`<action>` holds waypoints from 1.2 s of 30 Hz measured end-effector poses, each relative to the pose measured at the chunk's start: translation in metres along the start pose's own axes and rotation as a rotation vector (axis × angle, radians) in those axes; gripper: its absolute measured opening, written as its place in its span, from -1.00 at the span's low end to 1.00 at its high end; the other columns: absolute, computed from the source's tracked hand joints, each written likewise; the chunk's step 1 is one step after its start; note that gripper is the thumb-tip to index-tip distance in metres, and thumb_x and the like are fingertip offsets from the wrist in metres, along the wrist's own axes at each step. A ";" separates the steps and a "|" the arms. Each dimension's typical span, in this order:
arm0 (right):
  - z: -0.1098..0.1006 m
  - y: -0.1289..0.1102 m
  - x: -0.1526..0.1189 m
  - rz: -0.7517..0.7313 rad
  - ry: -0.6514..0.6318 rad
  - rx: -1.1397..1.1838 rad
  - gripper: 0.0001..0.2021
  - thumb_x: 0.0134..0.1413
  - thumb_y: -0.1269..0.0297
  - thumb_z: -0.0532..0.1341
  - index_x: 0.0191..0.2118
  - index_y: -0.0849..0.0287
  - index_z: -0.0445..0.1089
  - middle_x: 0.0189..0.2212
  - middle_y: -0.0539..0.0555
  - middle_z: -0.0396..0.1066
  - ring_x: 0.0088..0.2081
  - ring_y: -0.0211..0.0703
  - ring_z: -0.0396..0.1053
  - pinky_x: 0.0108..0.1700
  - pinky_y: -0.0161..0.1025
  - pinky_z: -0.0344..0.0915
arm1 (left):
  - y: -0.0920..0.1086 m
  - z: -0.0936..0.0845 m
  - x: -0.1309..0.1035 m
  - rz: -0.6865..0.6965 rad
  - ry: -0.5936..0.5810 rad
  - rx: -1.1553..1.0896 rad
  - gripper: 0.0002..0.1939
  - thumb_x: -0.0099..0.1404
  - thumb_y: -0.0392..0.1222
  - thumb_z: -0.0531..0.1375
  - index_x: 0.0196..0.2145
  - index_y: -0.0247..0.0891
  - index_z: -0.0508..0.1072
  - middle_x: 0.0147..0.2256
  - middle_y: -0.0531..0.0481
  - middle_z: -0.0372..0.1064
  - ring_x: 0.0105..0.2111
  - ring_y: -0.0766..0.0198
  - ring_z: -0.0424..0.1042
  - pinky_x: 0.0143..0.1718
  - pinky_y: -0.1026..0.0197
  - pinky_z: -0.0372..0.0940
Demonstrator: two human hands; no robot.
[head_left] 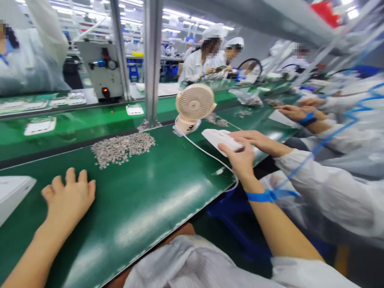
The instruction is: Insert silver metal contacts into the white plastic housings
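Observation:
My left hand rests palm down on the green work surface, fingers spread and holding nothing. To its left, a white box-like plastic casing is cut off by the picture's edge. At the right, my right hand, with a blue strap at its wrist, grips a white plastic casing between thumb and fingers. A co-worker's hand reaches in from the right and touches or nearly touches the same casing. Part of that casing is covered by the fingers.
A pile of small metallic pieces lies ahead of my left hand. Behind the casing stands a beige fan with a white cable. A metal post rises beside a green belt carrying white-framed parts. Co-workers sit at right and opposite.

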State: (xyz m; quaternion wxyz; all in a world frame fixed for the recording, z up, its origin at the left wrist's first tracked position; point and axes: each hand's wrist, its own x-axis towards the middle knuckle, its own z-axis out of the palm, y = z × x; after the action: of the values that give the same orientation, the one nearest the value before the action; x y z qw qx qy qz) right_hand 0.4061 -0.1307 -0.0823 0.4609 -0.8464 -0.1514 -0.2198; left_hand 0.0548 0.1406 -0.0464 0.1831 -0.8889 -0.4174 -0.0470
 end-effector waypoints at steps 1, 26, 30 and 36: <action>0.000 -0.010 -0.012 0.004 -0.017 0.070 -0.43 -0.31 -0.01 0.32 -0.13 0.18 0.29 -0.16 0.18 0.33 -0.11 0.05 0.30 -0.07 0.02 0.24 | 0.003 -0.001 -0.001 0.003 0.021 0.003 -0.50 0.32 -0.03 -0.21 -0.07 -0.36 0.36 -0.02 -0.32 0.25 -0.09 -0.25 0.24 -0.26 -0.11 0.18; 0.154 -0.188 -0.128 -0.664 -1.071 0.397 -0.87 -0.03 0.43 0.14 -0.45 0.18 0.44 -0.52 0.04 0.39 -0.42 -0.20 0.29 -0.26 -0.23 0.23 | 0.009 -0.024 -0.009 0.320 -0.528 -0.994 -0.19 -0.03 0.10 0.26 0.16 -0.21 0.20 0.08 -0.09 0.29 -0.01 0.09 0.31 0.00 0.10 0.21; 0.152 -0.183 -0.132 -0.708 -0.984 0.360 -0.86 0.02 0.42 0.09 -0.44 0.16 0.38 -0.51 0.06 0.36 -0.40 -0.16 0.28 -0.28 -0.22 0.20 | 0.008 -0.025 -0.010 0.360 -0.548 -0.976 -0.08 -0.09 0.11 0.30 0.20 -0.13 0.12 0.10 -0.07 0.25 0.04 0.03 0.24 0.05 0.02 0.15; 0.155 -0.177 -0.134 -0.735 -0.886 0.358 -0.85 -0.01 0.44 0.08 -0.53 0.15 0.29 -0.55 0.05 0.28 -0.44 -0.15 0.24 -0.31 -0.21 0.19 | 0.008 -0.029 -0.012 0.409 -0.560 -0.996 -0.10 -0.04 0.00 0.27 0.23 -0.18 0.06 0.08 -0.07 0.24 -0.06 0.09 0.29 -0.04 0.09 0.21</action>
State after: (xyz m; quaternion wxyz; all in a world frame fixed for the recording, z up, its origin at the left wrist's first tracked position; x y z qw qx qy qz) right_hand 0.2460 0.0868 -0.0987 0.3828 -0.6589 -0.6465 0.0379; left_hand 0.0547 0.1170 -0.0246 -0.3665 -0.9084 -0.1980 0.0353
